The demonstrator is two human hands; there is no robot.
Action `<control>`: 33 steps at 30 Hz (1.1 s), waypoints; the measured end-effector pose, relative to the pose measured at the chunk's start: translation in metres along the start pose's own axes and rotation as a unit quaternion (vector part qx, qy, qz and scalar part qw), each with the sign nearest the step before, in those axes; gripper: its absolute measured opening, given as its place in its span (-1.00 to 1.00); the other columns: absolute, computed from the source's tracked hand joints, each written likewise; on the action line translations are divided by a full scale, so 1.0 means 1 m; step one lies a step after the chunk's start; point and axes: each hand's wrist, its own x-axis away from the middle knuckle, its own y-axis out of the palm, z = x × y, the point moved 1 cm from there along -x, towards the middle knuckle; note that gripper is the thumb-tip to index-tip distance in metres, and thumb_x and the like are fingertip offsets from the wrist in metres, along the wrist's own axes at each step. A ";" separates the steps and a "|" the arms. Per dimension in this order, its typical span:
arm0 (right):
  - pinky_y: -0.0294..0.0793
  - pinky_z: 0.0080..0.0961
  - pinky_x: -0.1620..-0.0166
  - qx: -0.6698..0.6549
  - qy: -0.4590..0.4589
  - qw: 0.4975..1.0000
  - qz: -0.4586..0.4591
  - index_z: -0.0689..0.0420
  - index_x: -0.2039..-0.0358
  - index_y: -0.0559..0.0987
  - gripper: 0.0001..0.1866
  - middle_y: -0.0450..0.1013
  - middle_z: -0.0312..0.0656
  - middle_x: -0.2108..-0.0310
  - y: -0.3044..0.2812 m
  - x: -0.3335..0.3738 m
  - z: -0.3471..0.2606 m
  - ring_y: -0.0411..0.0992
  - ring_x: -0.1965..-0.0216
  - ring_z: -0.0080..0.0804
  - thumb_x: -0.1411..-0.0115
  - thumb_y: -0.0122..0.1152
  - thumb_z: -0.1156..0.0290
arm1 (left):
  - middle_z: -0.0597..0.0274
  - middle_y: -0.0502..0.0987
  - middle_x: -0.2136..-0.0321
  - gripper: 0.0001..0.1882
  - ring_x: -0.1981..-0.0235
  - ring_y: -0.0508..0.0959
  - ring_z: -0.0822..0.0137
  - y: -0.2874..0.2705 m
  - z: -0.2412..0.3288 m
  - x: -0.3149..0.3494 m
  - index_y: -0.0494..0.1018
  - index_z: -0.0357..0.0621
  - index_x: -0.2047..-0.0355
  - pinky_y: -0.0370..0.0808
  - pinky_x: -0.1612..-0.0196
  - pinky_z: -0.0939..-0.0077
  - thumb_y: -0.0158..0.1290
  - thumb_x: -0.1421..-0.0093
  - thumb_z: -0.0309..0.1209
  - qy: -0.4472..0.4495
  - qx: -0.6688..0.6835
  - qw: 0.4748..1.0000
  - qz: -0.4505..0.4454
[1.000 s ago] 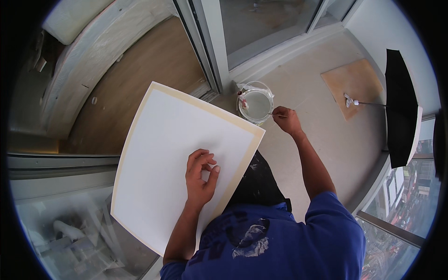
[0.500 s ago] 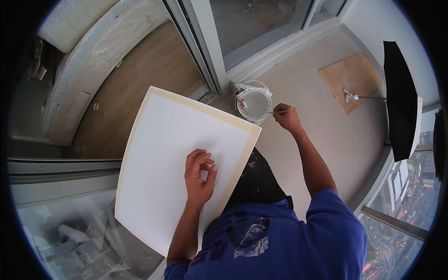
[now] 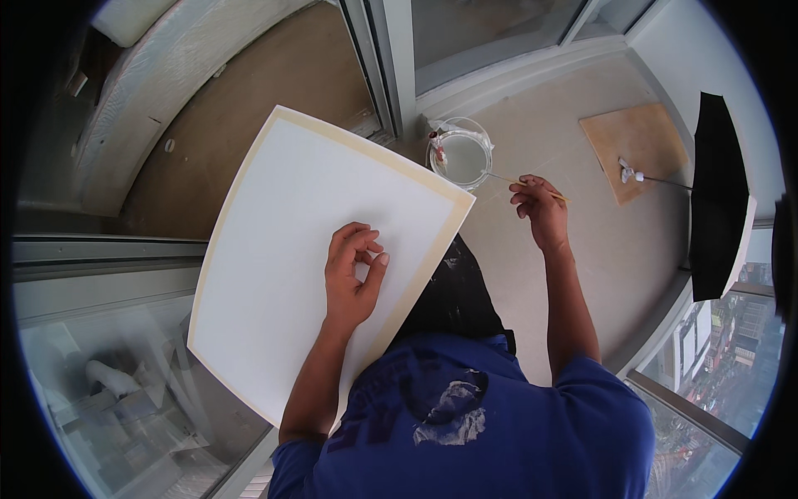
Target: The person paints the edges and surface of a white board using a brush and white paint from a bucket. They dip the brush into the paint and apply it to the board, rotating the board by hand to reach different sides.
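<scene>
My right hand pinches a thin paintbrush with a light wooden handle, to the right of a white bucket. The brush's tip lies over the bucket's rim; I cannot tell whether they touch. Pale liquid fills part of the bucket, and a red-handled brush leans inside its left wall. A large white sheet, bordered with beige tape, lies on a tilted board in front of me. My left hand is over the sheet, its fingers loosely curved, the thumb apart, nothing held.
A black umbrella-shaped panel stands at the right. Its rod reaches toward a bulb above a brown board on the floor. Windows line the lower right. Behind the sliding-door frame lies a plastic-wrapped mattress.
My right hand has drawn back to the right from the bucket, and more of the paintbrush shows. My left hand keeps its pose over the sheet. The whole view has shifted slightly.
</scene>
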 end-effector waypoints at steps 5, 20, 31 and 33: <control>0.49 -0.55 0.38 0.038 -0.080 0.995 -0.054 0.19 0.09 0.62 -0.92 0.70 -0.06 0.21 0.013 0.063 -0.027 0.62 0.33 -0.46 -0.45 0.24 0.52 | -0.05 0.49 -0.15 -0.64 0.16 0.66 0.36 -0.001 -0.002 0.002 0.56 -0.26 -0.11 0.62 0.19 0.48 0.23 -0.30 -0.64 0.007 0.005 1.000 0.008; 0.58 -0.61 0.25 0.265 -0.216 0.927 -0.156 0.25 0.18 0.61 -0.92 0.69 -0.12 0.28 0.071 0.164 -0.015 0.62 0.31 -0.57 -0.34 0.32 0.65 | 0.00 0.44 -0.20 -0.64 0.11 0.63 0.40 -0.002 0.001 0.001 0.55 -0.26 -0.15 0.58 0.12 0.49 0.19 -0.35 -0.65 0.017 0.010 1.000 -0.012; 0.56 -0.64 0.31 0.290 -0.242 0.915 -0.141 0.27 0.20 0.61 -0.92 0.70 -0.14 0.29 0.075 0.166 -0.012 0.60 0.36 -0.63 -0.32 0.31 0.67 | 0.02 0.44 -0.20 -0.64 0.09 0.63 0.39 -0.002 0.002 0.002 0.55 -0.25 -0.15 0.58 0.11 0.49 0.20 -0.36 -0.64 0.012 0.008 1.000 -0.010; 0.57 -0.63 0.32 0.293 -0.243 0.913 -0.145 0.27 0.20 0.62 -0.93 0.70 -0.14 0.29 0.075 0.166 -0.012 0.60 0.36 -0.63 -0.32 0.31 0.66 | 0.03 0.44 -0.20 -0.65 0.10 0.63 0.40 -0.002 0.002 0.002 0.55 -0.25 -0.14 0.58 0.11 0.49 0.20 -0.36 -0.64 0.014 0.005 1.000 -0.010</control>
